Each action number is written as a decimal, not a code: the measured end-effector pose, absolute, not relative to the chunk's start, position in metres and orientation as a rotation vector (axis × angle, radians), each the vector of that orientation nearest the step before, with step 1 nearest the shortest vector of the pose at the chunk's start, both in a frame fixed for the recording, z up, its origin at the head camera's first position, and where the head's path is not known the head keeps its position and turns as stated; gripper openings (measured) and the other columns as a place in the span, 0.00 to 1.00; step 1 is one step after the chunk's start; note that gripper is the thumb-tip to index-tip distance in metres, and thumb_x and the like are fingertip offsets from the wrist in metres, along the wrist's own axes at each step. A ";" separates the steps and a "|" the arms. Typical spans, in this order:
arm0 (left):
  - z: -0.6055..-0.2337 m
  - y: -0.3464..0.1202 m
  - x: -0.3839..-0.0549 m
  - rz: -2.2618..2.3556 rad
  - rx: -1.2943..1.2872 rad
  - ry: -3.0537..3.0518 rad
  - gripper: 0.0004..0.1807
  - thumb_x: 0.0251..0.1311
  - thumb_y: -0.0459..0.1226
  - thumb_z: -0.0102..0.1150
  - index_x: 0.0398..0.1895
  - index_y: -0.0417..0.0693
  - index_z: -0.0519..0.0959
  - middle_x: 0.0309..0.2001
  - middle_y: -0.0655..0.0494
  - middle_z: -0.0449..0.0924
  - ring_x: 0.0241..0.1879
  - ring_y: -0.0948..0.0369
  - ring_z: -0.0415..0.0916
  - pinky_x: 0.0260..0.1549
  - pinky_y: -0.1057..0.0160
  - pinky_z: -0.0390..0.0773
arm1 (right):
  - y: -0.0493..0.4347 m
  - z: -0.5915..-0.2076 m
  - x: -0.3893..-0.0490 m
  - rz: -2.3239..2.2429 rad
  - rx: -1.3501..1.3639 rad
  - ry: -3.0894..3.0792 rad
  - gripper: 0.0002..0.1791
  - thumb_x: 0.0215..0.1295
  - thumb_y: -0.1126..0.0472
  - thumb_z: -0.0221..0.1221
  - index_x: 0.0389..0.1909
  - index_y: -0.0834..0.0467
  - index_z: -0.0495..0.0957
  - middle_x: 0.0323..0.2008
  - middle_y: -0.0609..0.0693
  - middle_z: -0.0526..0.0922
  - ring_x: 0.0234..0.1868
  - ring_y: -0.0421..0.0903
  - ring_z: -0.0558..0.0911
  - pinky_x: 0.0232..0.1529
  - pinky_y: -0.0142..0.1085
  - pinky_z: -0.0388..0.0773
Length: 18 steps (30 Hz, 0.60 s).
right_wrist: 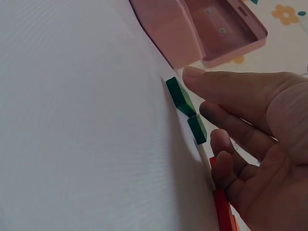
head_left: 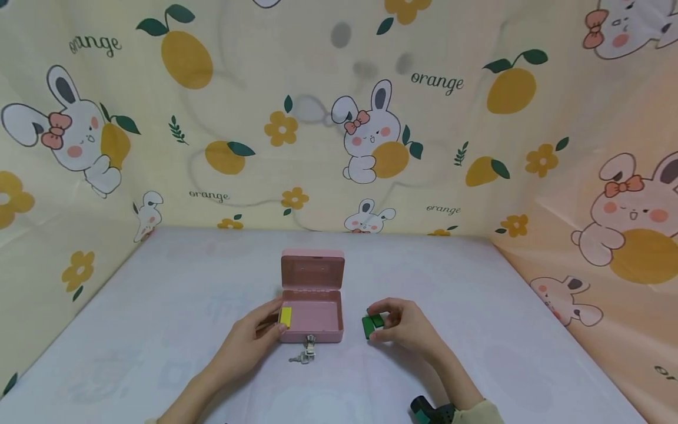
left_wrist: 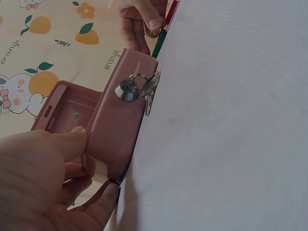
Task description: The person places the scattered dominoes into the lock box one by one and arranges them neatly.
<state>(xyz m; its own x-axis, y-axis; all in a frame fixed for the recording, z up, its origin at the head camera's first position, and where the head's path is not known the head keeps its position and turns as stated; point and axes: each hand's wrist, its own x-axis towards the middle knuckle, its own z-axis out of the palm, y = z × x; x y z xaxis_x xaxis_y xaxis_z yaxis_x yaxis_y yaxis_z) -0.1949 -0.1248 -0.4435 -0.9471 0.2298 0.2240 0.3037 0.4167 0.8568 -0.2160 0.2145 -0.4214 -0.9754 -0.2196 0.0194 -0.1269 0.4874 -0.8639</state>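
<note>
A small pink cash box (head_left: 311, 335) stands with its lid (head_left: 312, 271) raised. A yellow block (head_left: 285, 318) sits inside at the left wall. My left hand (head_left: 254, 335) grips the box's left side; in the left wrist view the thumb lies on the rim and other fingers are at the outer wall and base. Two green blocks (right_wrist: 180, 98) lie on the table right of the box. Around them my right hand (head_left: 405, 324) holds thumb and forefinger apart, with no clear pinch. Red blocks (right_wrist: 222, 209) beside its other fingers are hidden by the hand in the head view.
Keys on a ring (left_wrist: 150, 86) hang from the lock (left_wrist: 126, 90) on the box's front. The white tabletop (head_left: 212, 265) meets a patterned curtain (head_left: 307, 135) at the back and sides. A dark green and black object (head_left: 431, 409) is near the right sleeve.
</note>
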 end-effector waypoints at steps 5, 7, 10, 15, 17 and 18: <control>-0.444 -0.125 -0.196 -1.571 -0.468 -2.602 0.31 0.66 0.37 0.62 0.71 0.44 0.67 0.68 0.50 0.67 0.62 0.54 0.70 0.59 0.62 0.72 | 0.215 -0.423 -0.217 -1.514 -0.300 2.610 0.27 0.42 0.66 0.78 0.48 0.57 0.83 0.38 0.54 0.81 0.33 0.49 0.74 0.27 0.34 0.73; -0.444 -0.125 -0.196 -1.571 -0.465 -2.603 0.31 0.66 0.37 0.62 0.71 0.44 0.67 0.68 0.50 0.67 0.62 0.54 0.70 0.59 0.62 0.72 | 0.214 -0.423 -0.217 -1.508 -0.292 2.607 0.27 0.42 0.66 0.78 0.48 0.57 0.83 0.39 0.53 0.81 0.32 0.49 0.73 0.27 0.34 0.73; -0.444 -0.125 -0.196 -1.578 -0.469 -2.603 0.31 0.66 0.38 0.62 0.71 0.45 0.67 0.68 0.51 0.67 0.62 0.55 0.70 0.59 0.63 0.72 | 0.212 -0.423 -0.217 -1.488 -0.285 2.619 0.26 0.42 0.66 0.78 0.47 0.56 0.84 0.37 0.54 0.81 0.32 0.49 0.74 0.27 0.34 0.73; -0.445 -0.125 -0.197 -1.577 -0.493 -2.588 0.31 0.66 0.38 0.62 0.71 0.45 0.67 0.68 0.50 0.67 0.62 0.54 0.70 0.59 0.62 0.72 | 0.210 -0.421 -0.216 -1.460 -0.303 2.640 0.26 0.42 0.68 0.78 0.46 0.55 0.84 0.31 0.56 0.79 0.30 0.48 0.74 0.28 0.34 0.74; -0.445 -0.125 -0.197 -1.571 -0.490 -2.589 0.31 0.66 0.38 0.62 0.71 0.45 0.67 0.68 0.50 0.67 0.62 0.53 0.70 0.59 0.61 0.73 | 0.209 -0.421 -0.216 -1.458 -0.307 2.639 0.25 0.42 0.69 0.77 0.45 0.55 0.84 0.30 0.57 0.78 0.30 0.48 0.74 0.28 0.34 0.74; -0.446 -0.125 -0.197 -1.573 -0.491 -2.587 0.31 0.66 0.38 0.62 0.71 0.44 0.67 0.68 0.50 0.67 0.62 0.53 0.71 0.59 0.61 0.73 | 0.209 -0.421 -0.216 -1.457 -0.310 2.637 0.25 0.42 0.70 0.77 0.45 0.56 0.84 0.29 0.57 0.78 0.30 0.48 0.74 0.28 0.34 0.74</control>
<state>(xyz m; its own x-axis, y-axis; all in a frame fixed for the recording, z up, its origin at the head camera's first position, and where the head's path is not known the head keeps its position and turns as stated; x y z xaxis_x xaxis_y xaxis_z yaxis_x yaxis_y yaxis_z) -0.1969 -0.1250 -0.4457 -0.9461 0.2314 0.2265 0.3076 0.4239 0.8519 -0.2160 0.2090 -0.4207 -0.9728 -0.2316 0.0005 -0.1237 0.5177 -0.8466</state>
